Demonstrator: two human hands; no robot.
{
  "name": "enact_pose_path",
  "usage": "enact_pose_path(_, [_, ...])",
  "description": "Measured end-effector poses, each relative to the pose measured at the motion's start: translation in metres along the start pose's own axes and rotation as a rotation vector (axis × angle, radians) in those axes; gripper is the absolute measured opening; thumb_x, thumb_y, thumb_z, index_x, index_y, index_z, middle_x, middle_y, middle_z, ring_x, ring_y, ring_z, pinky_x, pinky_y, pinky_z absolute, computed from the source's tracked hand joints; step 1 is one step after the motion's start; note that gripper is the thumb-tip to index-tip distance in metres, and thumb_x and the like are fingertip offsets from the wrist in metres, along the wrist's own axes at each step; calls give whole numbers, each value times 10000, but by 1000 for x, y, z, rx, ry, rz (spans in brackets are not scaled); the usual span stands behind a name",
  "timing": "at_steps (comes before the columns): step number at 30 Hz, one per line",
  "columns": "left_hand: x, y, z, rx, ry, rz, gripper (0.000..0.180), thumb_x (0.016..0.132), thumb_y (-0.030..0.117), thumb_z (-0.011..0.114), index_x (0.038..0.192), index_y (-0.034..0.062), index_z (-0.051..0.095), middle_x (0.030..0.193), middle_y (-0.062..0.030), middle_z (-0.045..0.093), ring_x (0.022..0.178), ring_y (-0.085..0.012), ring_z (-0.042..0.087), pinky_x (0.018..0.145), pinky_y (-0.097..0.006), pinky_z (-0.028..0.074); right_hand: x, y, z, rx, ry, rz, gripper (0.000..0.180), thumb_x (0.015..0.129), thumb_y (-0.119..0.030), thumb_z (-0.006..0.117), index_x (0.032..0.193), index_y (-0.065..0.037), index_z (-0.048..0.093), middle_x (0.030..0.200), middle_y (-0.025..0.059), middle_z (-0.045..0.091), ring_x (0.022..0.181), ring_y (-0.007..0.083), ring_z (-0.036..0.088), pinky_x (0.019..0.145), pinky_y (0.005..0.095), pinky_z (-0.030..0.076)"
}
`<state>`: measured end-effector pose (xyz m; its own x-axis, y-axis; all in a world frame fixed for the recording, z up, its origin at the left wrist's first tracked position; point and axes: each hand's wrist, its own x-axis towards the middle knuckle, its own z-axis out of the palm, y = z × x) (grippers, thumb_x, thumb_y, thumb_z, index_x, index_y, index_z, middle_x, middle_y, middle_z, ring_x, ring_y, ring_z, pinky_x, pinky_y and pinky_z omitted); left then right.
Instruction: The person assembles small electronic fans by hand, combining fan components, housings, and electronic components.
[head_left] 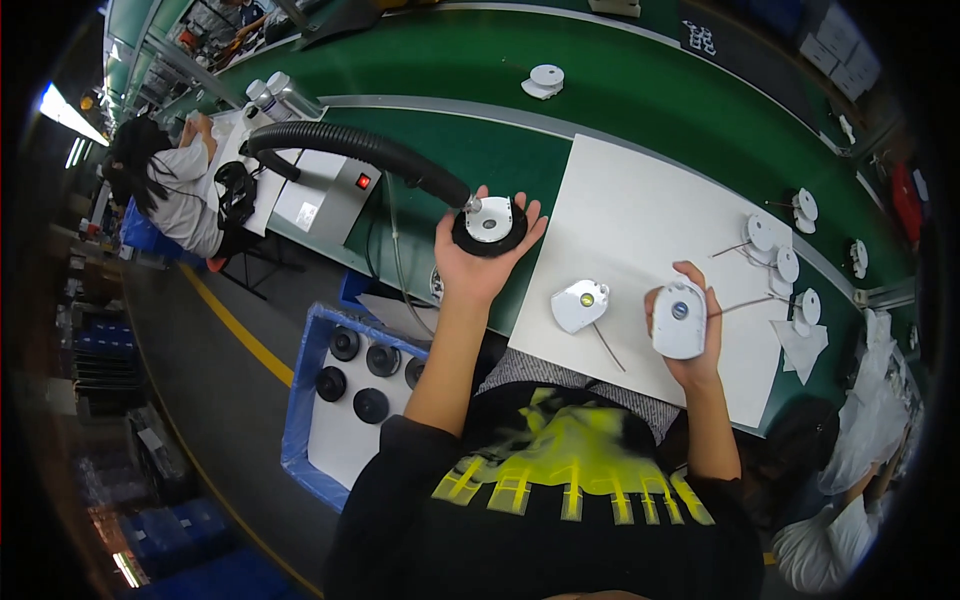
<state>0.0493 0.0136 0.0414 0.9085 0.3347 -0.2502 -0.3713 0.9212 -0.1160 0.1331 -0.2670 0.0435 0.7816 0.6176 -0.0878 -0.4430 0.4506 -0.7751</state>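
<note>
My left hand (470, 272) is palm up under a black round part (466, 241), its fingers spread around the rim. A white D-shaped piece (489, 214) sits on top of that part. The metal nozzle (473, 204) of a black ribbed hose (370, 145) reaches the white piece's edge; I cannot tell whether they touch. In my right hand (703, 368) is a white rounded housing (680, 338) with a bluish round centre. Between my hands, a similar white housing (578, 310) with a yellow-green centre and a thin wire lies on the white board (625, 215).
Several white parts with wires (787, 265) lie toward the right. A grey box (335, 195) with a red lit switch stands left. Below it, a blue-lined bin (297, 420) contains black round parts (370, 404). Co-workers sit at left (170, 190) and lower right (825, 550).
</note>
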Motion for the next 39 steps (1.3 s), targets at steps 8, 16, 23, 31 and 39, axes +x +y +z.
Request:
enact_pose_path(8, [-9, 5, 4, -140, 121, 104, 565, 924, 391, 458, 1362, 37, 417, 1298, -327, 421, 1293, -472, 385, 1024, -590, 399, 96, 33, 49, -119, -90, 141, 441, 1044, -468, 289, 1295, -178, 508, 1194, 16, 567, 1072, 161, 572, 921, 354, 504])
enact_pose_path(16, [-136, 12, -33, 100, -111, 150, 634, 878, 680, 501, 1421, 358, 436, 1536, -166, 328, 1320, -505, 356, 733, -409, 459, 157, 126, 115, -86, -290, 605, 424, 1044, -497, 242, 1207, -216, 515, 1093, -3, 621, 918, 135, 635, 669, 284, 548])
enact_pose_path(23, [-140, 17, -24, 108, 82, 127, 596, 931, 494, 511, 1452, 219, 419, 1533, -192, 305, 1371, -444, 304, 853, -456, 442, 157, 133, 92, 245, -303, 726, 364, 1000, -442, 384, 1156, -189, 593, 1022, 68, 639, 888, 231, 661, 559, 265, 524])
enact_pose_path(31, [-66, 9, -9, 97, 144, 108, 543, 923, 442, 496, 1299, 50, 496, 1374, -227, 454, 1326, -460, 358, 1077, -637, 319, 146, 79, 85, 187, -230, 630, 455, 1005, -489, 336, 1210, -163, 579, 953, 85, 642, 793, 204, 629, 514, 249, 427])
enact_pose_path(39, [8, -3, -10, 138, 88, -29, 559, 946, 548, 407, 1317, 146, 527, 1331, -273, 453, 1271, -455, 405, 965, -554, 441, 78, 14, 81, 157, -331, 248, 429, 1032, -419, 283, 1256, -121, 497, 925, 104, 618, 770, 156, 589, 622, 264, 487])
